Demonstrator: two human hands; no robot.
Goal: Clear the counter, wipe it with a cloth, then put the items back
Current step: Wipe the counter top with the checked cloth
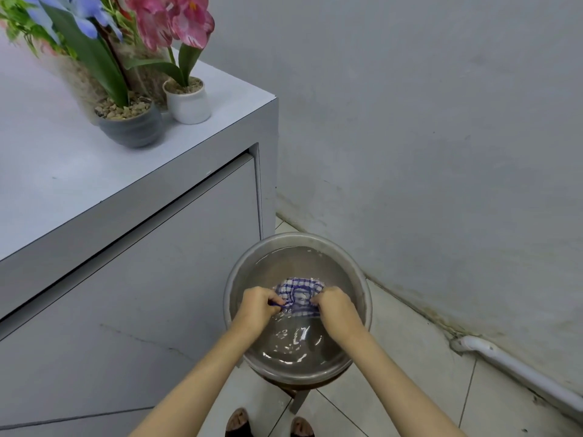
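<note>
A blue-and-white checked cloth lies bunched in the water of a round metal basin that stands low by the floor. My left hand grips the cloth's left side and my right hand grips its right side, both just at the water's surface. The white counter fills the upper left. On its far corner stand a grey pot with a blue-flowered plant and a small white pot with a pink flower.
A grey wall runs along the right, with a white pipe at its foot. The basin sits on a small stool over pale floor tiles. My feet show at the bottom edge. The counter's cabinet front is directly left of the basin.
</note>
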